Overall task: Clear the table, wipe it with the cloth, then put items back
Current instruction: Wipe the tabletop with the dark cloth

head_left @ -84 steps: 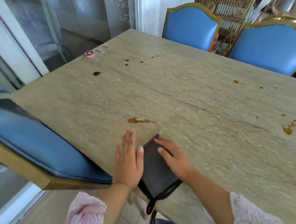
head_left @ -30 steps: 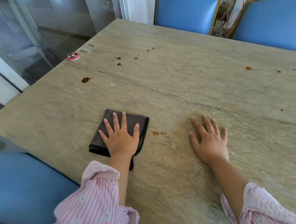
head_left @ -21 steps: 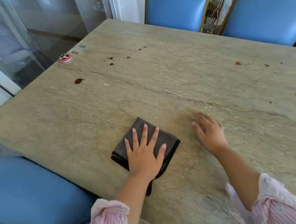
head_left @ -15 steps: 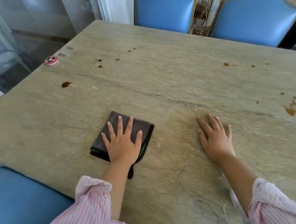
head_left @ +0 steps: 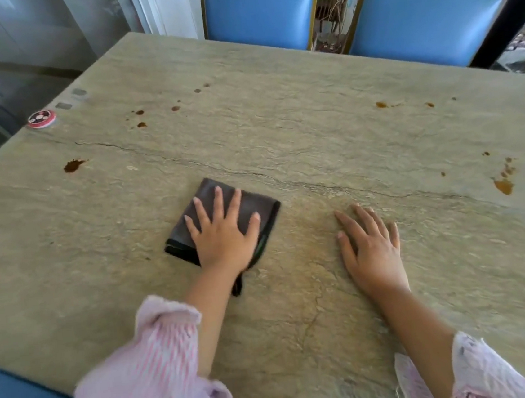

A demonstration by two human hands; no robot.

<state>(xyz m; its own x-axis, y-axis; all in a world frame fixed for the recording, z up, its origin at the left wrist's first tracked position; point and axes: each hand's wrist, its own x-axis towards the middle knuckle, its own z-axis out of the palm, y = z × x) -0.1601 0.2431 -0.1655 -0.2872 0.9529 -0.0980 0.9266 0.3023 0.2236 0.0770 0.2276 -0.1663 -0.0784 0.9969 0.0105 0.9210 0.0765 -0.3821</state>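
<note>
Fingers of the left hand lie straight and spread, pressing flat on the dark brown folded cloth; nothing is curled round or pinched. Reading from the left: a small red round disc sits at the far-left edge of the beige stone-veined table, and nearer than it a dark brown splash stain and a scatter of small brown spots mark the surface. At centre, the cloth lies directly beneath the left palm and fingers, with its far corner and right edge showing past the fingertips and a dark loop trailing toward the wrist. It is near-square, with no marked long axis, and sits turned so that one corner points away and left. The right hand rests beside it, apart from the cloth, palm down with fingers straight on bare stone, holding nothing; it appears to serve as a brace. Farther right, an orange-brown stain cluster lies well apart from both hands, and smaller spots sit toward the two blue upholstered chairs. Judged from this layout, wiping is under way and far from complete. The coming stroke turns on one relation: the splash stain lies away and to the left of the cloth, nearer the left hand than the right cluster is, so a push along that diagonal seems the likely course.
</note>
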